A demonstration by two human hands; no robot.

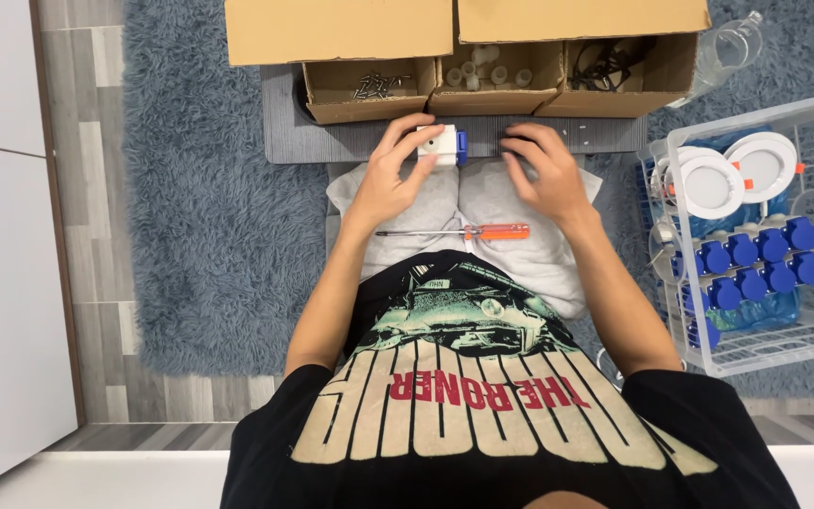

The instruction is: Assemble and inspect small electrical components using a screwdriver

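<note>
White socket (438, 146) w/ blue part is gripped by left hand (390, 179); right hand (541, 174) rests spread, empty. Screwdriver (468, 231) lies untouched on lap; assembly judged unfinished.

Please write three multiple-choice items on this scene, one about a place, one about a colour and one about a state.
1. Where does the screwdriver lie?
A. in a cardboard box
B. across the person's lap
C. in the wire basket

2. What colour is the screwdriver's handle?
A. orange
B. green
C. black

3. What is the left hand doing?
A. resting flat on the rug
B. gripping the screwdriver
C. holding a small white and blue part

Answers: 1 B, it rests on the grey shorts behind both hands. 2 A, the handle is clear orange beside the metal shaft. 3 C, its fingers wrap the part, while the right hand lies on the grey mat beside it.
</note>
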